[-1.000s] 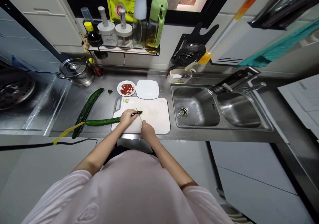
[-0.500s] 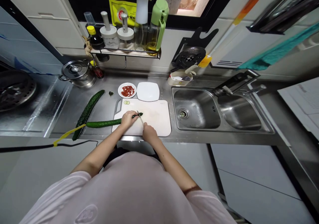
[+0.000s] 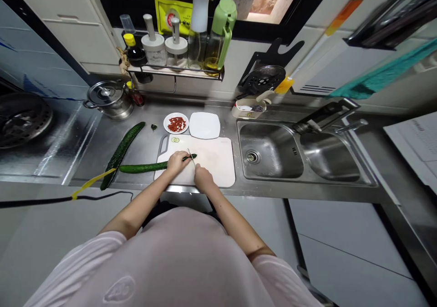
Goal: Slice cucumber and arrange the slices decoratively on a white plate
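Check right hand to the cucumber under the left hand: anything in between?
Only the knife, gripped in the right hand; its blade crosses the cucumber near its end over the cutting board. The left hand is on the cucumber, just left of the blade. Nothing else visible stands between.

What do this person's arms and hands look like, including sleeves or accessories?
The short, pale pink fabric left sleeve and matching right sleeve end near the elbows. The left hand and right hand are bare, without gloves or a visible watch.

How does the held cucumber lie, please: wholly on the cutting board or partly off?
Partly off: the cucumber under the left hand extends leftward past the cutting board.
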`<state>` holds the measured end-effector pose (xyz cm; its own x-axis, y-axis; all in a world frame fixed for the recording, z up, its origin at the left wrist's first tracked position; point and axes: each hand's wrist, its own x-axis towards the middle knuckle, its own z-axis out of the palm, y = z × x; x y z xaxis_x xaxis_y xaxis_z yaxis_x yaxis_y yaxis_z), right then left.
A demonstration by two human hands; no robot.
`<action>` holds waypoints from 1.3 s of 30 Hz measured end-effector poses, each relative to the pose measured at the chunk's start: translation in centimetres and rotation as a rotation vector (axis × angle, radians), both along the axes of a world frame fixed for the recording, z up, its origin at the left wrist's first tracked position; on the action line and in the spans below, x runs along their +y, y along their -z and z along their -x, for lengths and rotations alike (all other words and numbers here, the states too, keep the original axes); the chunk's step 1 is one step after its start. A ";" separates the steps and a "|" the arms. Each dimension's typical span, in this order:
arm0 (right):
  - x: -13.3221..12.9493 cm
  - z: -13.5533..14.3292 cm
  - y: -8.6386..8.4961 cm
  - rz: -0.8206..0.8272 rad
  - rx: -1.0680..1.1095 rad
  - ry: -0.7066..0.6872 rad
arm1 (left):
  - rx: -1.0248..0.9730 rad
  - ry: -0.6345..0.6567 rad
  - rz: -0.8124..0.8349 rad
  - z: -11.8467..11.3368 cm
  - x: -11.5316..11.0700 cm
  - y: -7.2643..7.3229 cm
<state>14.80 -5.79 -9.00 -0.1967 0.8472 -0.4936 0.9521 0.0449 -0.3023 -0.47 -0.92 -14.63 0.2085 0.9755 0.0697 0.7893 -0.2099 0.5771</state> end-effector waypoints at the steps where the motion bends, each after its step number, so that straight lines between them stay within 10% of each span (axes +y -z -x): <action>1: 0.1 0.1 0.1 -0.001 0.005 0.002 | 0.001 0.005 -0.003 0.0 0.0 0.0; 39: 2.2 1.3 1.1 0.006 0.070 0.037 | 0.023 -0.037 0.017 -0.1 -0.3 -0.5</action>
<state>13.54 -3.64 -10.05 -0.1997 0.8515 -0.4849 0.9297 0.0085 -0.3681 -0.39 -1.27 -14.08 0.1732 0.9837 0.0487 0.8094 -0.1703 0.5620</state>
